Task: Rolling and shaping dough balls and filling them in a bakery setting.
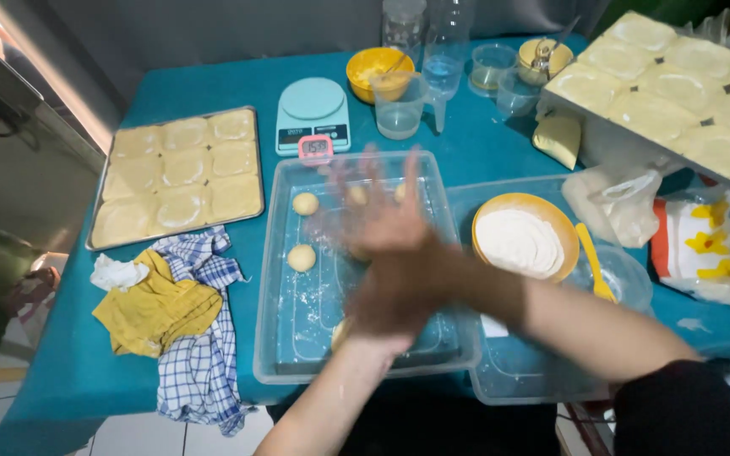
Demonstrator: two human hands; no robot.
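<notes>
Teal table [213, 84], clear tray [297, 338], blurred hands [390, 262] pressed together, grip contents unclear

Dough balls [302, 257] – four; clear tubs [280, 338] – two; trays [99, 232] – two.

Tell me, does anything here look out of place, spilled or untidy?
Little stands out. The cloths lie crumpled at the table's front edge, and the checked one hangs over it. Flour dusts the clear tray under the hands. The upper right tray of dough sits tilted, raised above the table.
</notes>
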